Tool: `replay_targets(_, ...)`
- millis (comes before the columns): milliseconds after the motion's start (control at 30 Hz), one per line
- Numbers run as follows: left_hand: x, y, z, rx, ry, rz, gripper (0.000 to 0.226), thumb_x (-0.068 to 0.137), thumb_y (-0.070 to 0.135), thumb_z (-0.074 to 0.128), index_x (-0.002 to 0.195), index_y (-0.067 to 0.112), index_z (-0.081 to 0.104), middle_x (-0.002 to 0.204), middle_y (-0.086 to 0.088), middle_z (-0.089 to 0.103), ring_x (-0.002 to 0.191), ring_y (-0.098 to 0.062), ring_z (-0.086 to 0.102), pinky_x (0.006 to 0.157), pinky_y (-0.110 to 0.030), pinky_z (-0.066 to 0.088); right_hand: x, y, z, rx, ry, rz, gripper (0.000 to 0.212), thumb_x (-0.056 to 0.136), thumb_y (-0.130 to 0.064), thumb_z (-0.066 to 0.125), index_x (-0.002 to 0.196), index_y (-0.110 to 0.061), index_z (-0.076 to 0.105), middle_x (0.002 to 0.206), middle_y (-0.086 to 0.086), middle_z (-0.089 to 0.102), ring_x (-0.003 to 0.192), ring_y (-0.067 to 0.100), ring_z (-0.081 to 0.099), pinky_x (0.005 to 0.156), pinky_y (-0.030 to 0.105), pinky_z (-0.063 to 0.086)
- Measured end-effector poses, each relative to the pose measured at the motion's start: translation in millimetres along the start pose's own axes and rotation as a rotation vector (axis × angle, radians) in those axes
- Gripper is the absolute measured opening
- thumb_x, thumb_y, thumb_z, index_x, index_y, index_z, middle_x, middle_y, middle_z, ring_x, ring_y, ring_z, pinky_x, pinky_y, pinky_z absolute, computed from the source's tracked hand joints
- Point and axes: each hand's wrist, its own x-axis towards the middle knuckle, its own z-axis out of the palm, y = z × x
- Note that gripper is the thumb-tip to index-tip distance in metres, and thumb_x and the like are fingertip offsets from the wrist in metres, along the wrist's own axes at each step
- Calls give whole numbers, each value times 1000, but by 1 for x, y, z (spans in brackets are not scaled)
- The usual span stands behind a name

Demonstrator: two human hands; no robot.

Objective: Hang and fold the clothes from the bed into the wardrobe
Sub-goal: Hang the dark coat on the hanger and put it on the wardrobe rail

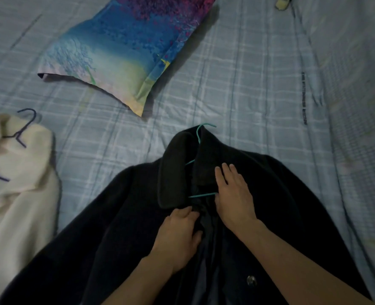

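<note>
While the bed is bearing the dark coat, a cream garment is lying left of it; the left grip is pinching the coat's front edge, and the right grip is resting unclenched beside its teal hanger.

Head-worn view, close above bed
</note>
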Motion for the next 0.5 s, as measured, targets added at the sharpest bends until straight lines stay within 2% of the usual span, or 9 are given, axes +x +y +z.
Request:
replay_targets(33, 0, 0, -9, -17, 75, 12, 27, 90, 33, 52, 112, 25, 65, 114, 5, 65, 105, -17, 59, 90, -32, 48, 0, 0, 0, 10, -5, 10, 74, 96, -17, 52, 156, -9, 9, 164, 12, 5, 152, 27, 1, 123, 41, 9)
replay_targets(100, 5, -6, -33, -70, 370, 6, 14, 86, 30, 53, 87, 23, 65, 84, 4, 66, 81, -18, 61, 74, -34, 49, 0, -2, -1, 37, 2, 39, 71, 98, -23, 46, 156, -8, 7, 164, 11, 4, 152, 28, 1, 123, 41, 10)
replay_targets(133, 11, -13, -45, -59, 492, 0, 9, 84, 25, 57, 86, 21, 66, 83, 3, 65, 81, -20, 59, 74, -35, 48, 0, -3, -1, 51, 6, 51, 70, 99, -25, 44, 156, -8, 6, 164, 12, 3, 152, 28, 1, 123, 41, 11)
replay_targets(167, 19, -21, -56, -7, 531, -9, 14, 80, 17, 62, 92, 19, 67, 91, 0, 67, 88, -22, 58, 79, -36, 48, 2, -4, -1, 61, 7, 56, 70, 99, -27, 43, 156, -8, 6, 164, 12, 2, 151, 28, 0, 123, 41, 10)
replay_targets(200, 29, -29, -65, 72, 478, -32, 29, 76, 11, 64, 105, 16, 67, 107, -4, 66, 101, -26, 56, 87, -39, 47, 3, -4, -1, 67, 0, 56, 71, 100, -27, 44, 156, -9, 5, 164, 12, 1, 151, 28, -1, 123, 41, 10)
replay_targets(233, 39, -36, -71, 160, 355, -57, 48, 74, 7, 65, 121, 14, 63, 126, -7, 60, 116, -30, 50, 96, -43, 45, 4, -4, -1, 74, -15, 55, 72, 99, -26, 45, 156, -10, 3, 164, 12, -1, 151, 28, -2, 124, 40, 9)
replay_targets(300, 52, -46, -70, 282, 108, -118, 73, 76, 9, 62, 146, 18, 42, 153, -11, 35, 137, -33, 32, 110, -46, 37, 6, -8, -2, 95, -26, 62, 75, 98, -24, 48, 156, -11, 1, 164, 12, -3, 151, 27, -4, 124, 39, 8)
replay_targets(367, 61, -50, -65, 290, 6, -146, 79, 80, 15, 61, 153, 21, 29, 160, -11, 22, 142, -33, 26, 114, -43, 31, 10, -11, -2, 111, -15, 100, 76, 98, -25, 48, 156, -11, 3, 164, 14, -2, 151, 28, -2, 123, 41, 8)
replay_targets(500, 68, -51, -59, 156, 35, -148, 82, 83, 27, 70, 153, 23, 27, 160, -10, 21, 141, -33, 28, 117, -38, 27, 19, -6, -2, 155, -26, 220, 71, 99, -27, 47, 156, -11, 8, 162, 19, 5, 151, 30, 6, 122, 42, 17)
